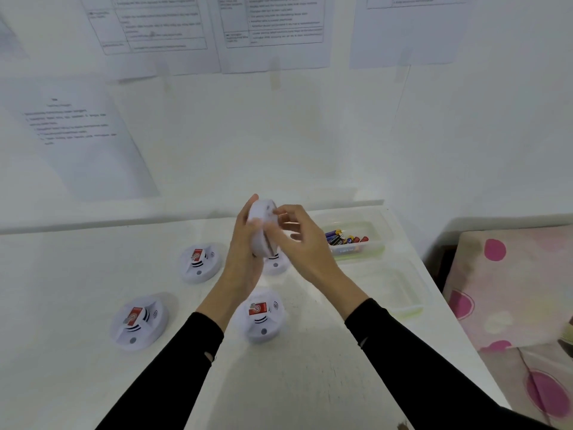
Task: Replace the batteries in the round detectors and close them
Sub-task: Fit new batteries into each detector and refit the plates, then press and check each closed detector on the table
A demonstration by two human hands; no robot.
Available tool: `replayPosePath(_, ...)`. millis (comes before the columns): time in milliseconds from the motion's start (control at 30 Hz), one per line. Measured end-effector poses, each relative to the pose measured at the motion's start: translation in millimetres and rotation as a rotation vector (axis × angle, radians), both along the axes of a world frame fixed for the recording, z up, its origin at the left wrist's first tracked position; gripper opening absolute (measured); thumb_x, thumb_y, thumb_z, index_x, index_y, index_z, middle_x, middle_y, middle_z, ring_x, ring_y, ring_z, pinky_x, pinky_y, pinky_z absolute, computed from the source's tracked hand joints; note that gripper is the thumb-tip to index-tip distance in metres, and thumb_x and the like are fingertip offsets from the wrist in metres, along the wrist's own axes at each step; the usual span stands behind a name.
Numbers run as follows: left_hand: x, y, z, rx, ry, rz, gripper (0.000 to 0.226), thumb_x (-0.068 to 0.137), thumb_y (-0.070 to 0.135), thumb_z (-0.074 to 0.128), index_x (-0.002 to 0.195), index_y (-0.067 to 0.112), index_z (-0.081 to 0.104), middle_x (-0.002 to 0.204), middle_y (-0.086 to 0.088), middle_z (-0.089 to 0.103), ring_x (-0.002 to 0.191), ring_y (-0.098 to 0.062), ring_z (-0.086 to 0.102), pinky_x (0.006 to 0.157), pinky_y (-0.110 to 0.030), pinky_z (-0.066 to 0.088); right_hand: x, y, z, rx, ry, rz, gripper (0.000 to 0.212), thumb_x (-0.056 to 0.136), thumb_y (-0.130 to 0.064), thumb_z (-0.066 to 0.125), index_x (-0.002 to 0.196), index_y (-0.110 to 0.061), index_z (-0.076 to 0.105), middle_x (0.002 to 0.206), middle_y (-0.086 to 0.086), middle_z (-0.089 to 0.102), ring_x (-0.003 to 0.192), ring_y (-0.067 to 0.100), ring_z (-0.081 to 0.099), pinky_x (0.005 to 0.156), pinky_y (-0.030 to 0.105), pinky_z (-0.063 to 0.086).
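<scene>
2 hands hold 1 round detector [259, 226] on edge above the white table [77, 274]. The left hand [245, 256] curls round its back, and the right hand [299, 240] pinches its front half, other fingers loosely spread. 4 more detectors [201, 262] lie face-up below, near batteries [346, 238] in a clear tub [376, 243].

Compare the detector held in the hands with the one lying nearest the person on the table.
Pose: the held detector stands on edge in the air, gripped by the left hand and the right hand; the nearest detector lies flat on the table.
Face: the held detector shows plain white and a dark seam along its rim; the nearest detector shows a red label and vents.
Both are round and white.
</scene>
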State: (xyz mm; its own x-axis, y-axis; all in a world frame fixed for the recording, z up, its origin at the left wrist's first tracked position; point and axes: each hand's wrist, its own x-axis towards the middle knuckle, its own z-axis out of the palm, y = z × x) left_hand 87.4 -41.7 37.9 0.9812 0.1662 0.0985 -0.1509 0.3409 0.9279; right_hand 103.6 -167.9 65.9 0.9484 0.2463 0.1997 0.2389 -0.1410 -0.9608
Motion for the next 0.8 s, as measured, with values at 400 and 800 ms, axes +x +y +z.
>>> replayPosePath(400,-36.2,167.9,-5.6,0.894,0.142,0.029,0.111,0.056,0.034,0.096,0.145,0.028,0.03,0.132,0.01,0.047,0.117,-0.002,0.053,0.093,-0.015,0.048,-4.4,99.7,-34.4,0.36,0.632,0.167,0.045,0.101,-0.043,0.036,0.107,-0.013,0.068,0.115,0.005,0.068,0.109,0.022,0.062,0.098,0.039,0.048)
replayPosePath(800,-54.3,300.5,-49.9,0.839,0.2,0.027,0.101,0.061,0.027,0.095,0.146,0.023,0.04,0.133,0.004,0.05,0.127,-0.015,0.046,0.095,-0.018,0.046,-39.3,256.2,-70.8,0.286,0.613,0.215,0.054,0.085,-0.004,0.07,0.131,-0.02,0.047,0.13,0.0,0.052,0.107,0.017,0.065,0.083,0.035,0.059)
